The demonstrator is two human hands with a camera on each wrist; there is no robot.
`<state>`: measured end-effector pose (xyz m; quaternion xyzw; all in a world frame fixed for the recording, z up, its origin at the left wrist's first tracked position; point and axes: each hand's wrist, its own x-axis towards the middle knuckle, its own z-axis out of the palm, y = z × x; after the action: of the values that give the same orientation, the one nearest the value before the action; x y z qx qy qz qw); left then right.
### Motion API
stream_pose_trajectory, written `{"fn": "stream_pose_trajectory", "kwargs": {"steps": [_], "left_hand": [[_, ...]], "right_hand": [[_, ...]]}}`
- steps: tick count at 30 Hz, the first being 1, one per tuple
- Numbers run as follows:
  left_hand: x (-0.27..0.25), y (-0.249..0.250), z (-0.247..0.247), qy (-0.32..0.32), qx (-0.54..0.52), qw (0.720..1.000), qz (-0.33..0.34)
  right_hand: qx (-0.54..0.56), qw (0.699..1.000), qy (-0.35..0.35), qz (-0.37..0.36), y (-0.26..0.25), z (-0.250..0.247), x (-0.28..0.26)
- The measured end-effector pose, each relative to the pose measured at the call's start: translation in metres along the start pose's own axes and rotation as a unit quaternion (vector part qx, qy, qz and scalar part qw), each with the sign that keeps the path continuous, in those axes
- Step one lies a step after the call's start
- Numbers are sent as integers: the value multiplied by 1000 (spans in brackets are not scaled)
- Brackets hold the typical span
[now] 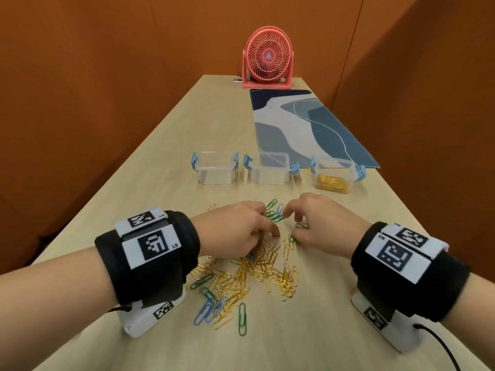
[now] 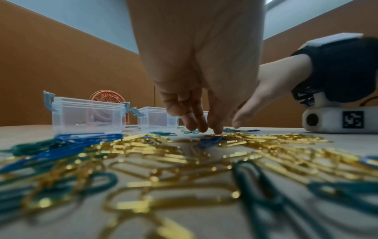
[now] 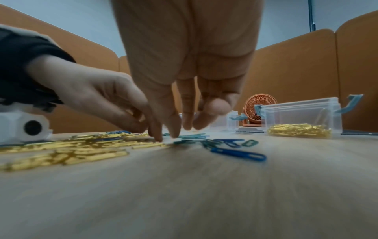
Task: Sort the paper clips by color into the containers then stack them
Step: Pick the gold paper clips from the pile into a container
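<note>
Gold paper clips (image 1: 257,271) lie heaped on the wooden table (image 1: 348,303), with green clips (image 1: 242,318) and blue clips (image 1: 205,313) mixed in. My left hand (image 1: 267,231) curls down over the heap's far edge; gold clips show between its fingers (image 3: 131,113) in the right wrist view. My right hand (image 1: 297,231) reaches down beside it, thumb and forefinger tips (image 3: 159,137) on the table at a green clip (image 1: 301,225). Three clear containers stand beyond: the left (image 1: 214,170) and middle (image 1: 270,172) look empty, the right (image 1: 333,170) holds gold clips (image 3: 298,131).
A pink desk fan (image 1: 267,60) stands at the table's far end, with a blue-and-white patterned mat (image 1: 308,124) in front of it, reaching the right container. Orange partition walls close in on both sides. A black cable (image 1: 439,344) trails from my right wrist.
</note>
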<state>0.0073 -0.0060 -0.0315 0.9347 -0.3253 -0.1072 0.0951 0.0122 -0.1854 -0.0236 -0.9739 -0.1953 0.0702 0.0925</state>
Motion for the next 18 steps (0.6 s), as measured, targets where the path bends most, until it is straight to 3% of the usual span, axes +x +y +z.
{"fn": "stream_pose_trajectory", "kwargs": {"steps": [5, 9, 18], "left_hand": [[-27, -11, 3, 22, -27, 999, 37], [-50, -28, 2, 70, -46, 996, 13], [-38, -21, 4, 13, -45, 999, -21]], "right_hand": [[66, 996, -60, -29, -11, 4, -28], [99, 990, -90, -44, -22, 6, -38], [127, 985, -110, -46, -29, 2, -39]]}}
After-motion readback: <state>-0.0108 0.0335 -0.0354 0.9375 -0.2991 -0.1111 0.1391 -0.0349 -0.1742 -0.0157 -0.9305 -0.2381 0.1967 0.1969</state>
